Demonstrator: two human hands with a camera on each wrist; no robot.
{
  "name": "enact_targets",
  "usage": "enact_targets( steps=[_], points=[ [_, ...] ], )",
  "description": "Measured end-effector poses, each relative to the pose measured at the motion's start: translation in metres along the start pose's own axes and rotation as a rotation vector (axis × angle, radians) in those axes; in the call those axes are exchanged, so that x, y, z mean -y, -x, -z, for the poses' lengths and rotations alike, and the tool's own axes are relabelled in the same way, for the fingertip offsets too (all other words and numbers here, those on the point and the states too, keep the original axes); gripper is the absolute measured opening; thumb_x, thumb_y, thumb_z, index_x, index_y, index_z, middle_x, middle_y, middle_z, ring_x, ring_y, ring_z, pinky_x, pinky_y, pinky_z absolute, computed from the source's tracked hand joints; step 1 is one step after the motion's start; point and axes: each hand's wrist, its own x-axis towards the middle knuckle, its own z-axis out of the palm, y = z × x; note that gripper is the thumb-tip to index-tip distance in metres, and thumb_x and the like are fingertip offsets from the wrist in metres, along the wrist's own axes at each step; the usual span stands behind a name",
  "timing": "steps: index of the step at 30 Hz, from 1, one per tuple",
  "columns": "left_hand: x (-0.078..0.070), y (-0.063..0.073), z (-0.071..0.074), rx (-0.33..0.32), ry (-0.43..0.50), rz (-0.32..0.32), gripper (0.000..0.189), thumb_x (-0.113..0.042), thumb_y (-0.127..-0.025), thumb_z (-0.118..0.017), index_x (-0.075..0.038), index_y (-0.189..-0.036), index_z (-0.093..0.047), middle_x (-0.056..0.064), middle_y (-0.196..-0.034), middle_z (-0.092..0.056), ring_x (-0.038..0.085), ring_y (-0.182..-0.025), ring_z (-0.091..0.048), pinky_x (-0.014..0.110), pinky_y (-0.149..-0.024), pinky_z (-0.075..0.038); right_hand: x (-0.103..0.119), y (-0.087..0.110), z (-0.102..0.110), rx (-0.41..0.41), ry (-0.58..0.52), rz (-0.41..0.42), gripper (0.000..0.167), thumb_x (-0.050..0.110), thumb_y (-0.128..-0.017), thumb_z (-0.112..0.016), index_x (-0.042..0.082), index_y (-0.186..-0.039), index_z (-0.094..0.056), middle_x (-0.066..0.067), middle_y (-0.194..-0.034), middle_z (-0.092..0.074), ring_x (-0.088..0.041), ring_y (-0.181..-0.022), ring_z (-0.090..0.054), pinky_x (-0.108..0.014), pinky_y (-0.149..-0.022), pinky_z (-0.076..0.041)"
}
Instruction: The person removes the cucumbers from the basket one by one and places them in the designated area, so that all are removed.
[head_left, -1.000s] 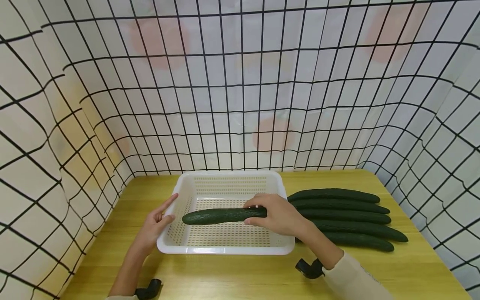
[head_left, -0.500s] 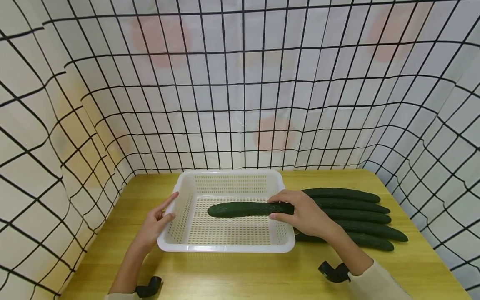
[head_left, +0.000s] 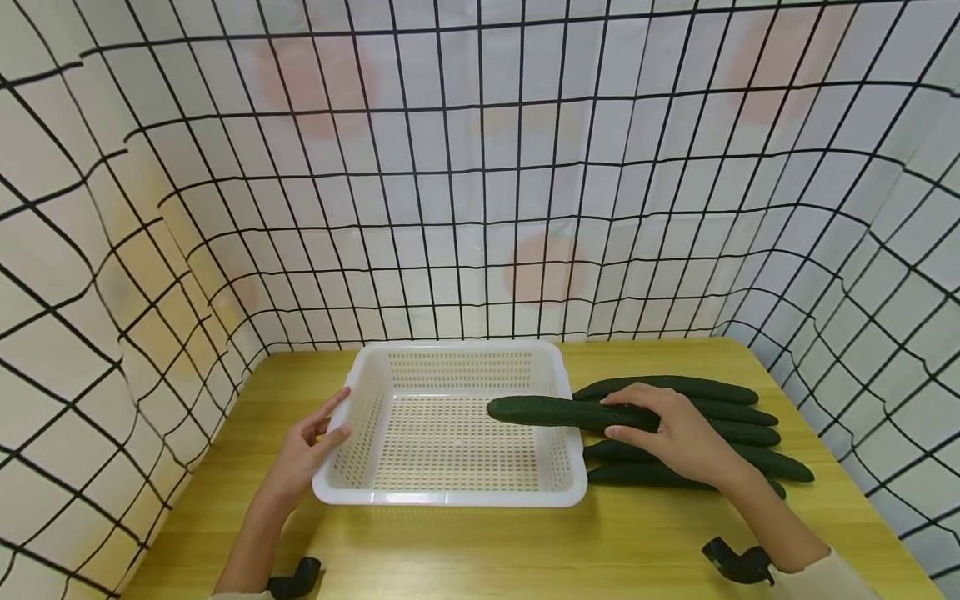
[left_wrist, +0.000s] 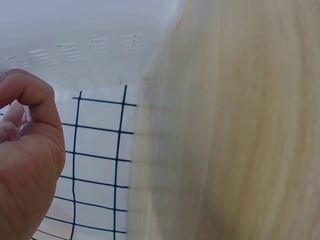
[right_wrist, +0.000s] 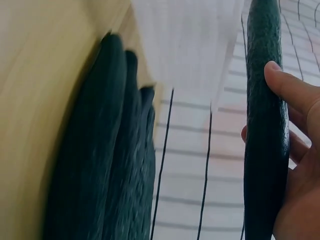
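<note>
My right hand [head_left: 678, 433] pinches a long dark green cucumber [head_left: 555, 410] between thumb and fingers. The cucumber lies level in the air, its left end over the right part of a white plastic basket [head_left: 450, 498] with a perforated bottom. Several other cucumbers [head_left: 772, 462] lie side by side on the table to the right, partly covered by this hand. In the right wrist view the held cucumber [right_wrist: 267, 125] shows apart from the row [right_wrist: 95, 145]. At the basket's left rim, my left hand [head_left: 296, 458] holds on with thumb and curled fingers [left_wrist: 37, 95].
A yellow wooden table [head_left: 465, 550] carries everything. Black netting [head_left: 480, 200] over a pale sheet closes off the back and both sides. Black curved camera mounts [head_left: 738, 562] sit at both wrists.
My right hand has carried the cucumber rightward, from over the middle of the basket to over its right wall and the row. The left hand and the basket have stayed put.
</note>
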Motion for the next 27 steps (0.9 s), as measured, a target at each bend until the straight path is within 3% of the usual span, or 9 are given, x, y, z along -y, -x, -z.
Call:
enact_targets(
  steps=[7, 15, 22, 27],
  points=[
    [-0.003, 0.004, 0.000, -0.024, -0.018, 0.007, 0.062, -0.022, -0.106, -0.058, -0.020, -0.163, -0.034, 0.032, -0.122, -0.061, 0.030, -0.088, -0.076, 0.047, -0.068, -0.064, -0.017, 0.027, 0.023, -0.042, 0.082, -0.056, 0.038, 0.034, -0.092, -0.077, 0.034, -0.128, -0.068, 0.013, -0.128, -0.067, -0.018, -0.120, -0.062, -0.048, -0.096, -0.053],
    [-0.005, 0.000, -0.001, -0.024, -0.050, 0.018, 0.059, -0.030, -0.107, -0.056, -0.023, -0.162, -0.036, 0.035, -0.124, -0.064, 0.028, -0.089, -0.077, 0.046, -0.068, -0.064, -0.037, 0.063, 0.044, -0.081, 0.083, -0.072, 0.043, 0.023, -0.088, -0.082, 0.037, -0.126, -0.068, 0.013, -0.124, -0.067, 0.013, -0.114, -0.052, -0.018, -0.088, -0.050],
    [-0.008, 0.001, 0.000, -0.030, -0.110, 0.017, 0.059, -0.031, -0.105, -0.059, -0.024, -0.161, -0.039, 0.034, -0.117, -0.068, 0.029, -0.086, -0.077, 0.043, -0.066, -0.064, -0.057, 0.089, 0.052, -0.096, 0.106, -0.120, 0.042, 0.023, -0.085, -0.084, 0.035, -0.123, -0.070, 0.018, -0.120, -0.067, 0.018, -0.110, -0.048, -0.010, -0.086, -0.045],
    [-0.011, 0.004, 0.000, -0.043, -0.146, 0.027, 0.059, -0.033, -0.105, -0.059, -0.025, -0.160, -0.040, 0.033, -0.117, -0.069, 0.029, -0.085, -0.076, 0.041, -0.065, -0.064, -0.071, 0.108, 0.053, -0.083, 0.111, -0.096, 0.043, 0.020, -0.083, -0.086, 0.034, -0.121, -0.071, 0.017, -0.117, -0.069, 0.018, -0.109, -0.050, -0.003, -0.086, -0.041]
  ],
)
